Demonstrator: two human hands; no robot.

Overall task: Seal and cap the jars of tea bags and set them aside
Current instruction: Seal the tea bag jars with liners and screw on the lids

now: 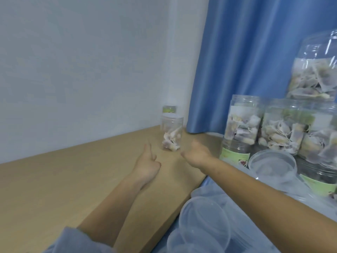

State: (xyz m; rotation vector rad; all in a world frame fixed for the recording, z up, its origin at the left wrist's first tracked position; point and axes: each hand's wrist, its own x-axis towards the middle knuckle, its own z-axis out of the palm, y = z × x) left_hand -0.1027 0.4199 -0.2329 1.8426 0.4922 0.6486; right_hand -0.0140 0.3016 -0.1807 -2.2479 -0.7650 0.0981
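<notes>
Fingers of the left hand are loosely curled with one pointing far, holding nothing; the right hand hangs relaxed and bare, just near of a lone capped jar of tea bags. That jar stands at the far end of the tabletop, beside the blue curtain. Bare wood spreads left to the wall. Right of the tabletop's edge crowd stacked jars and loose clear lids.
</notes>
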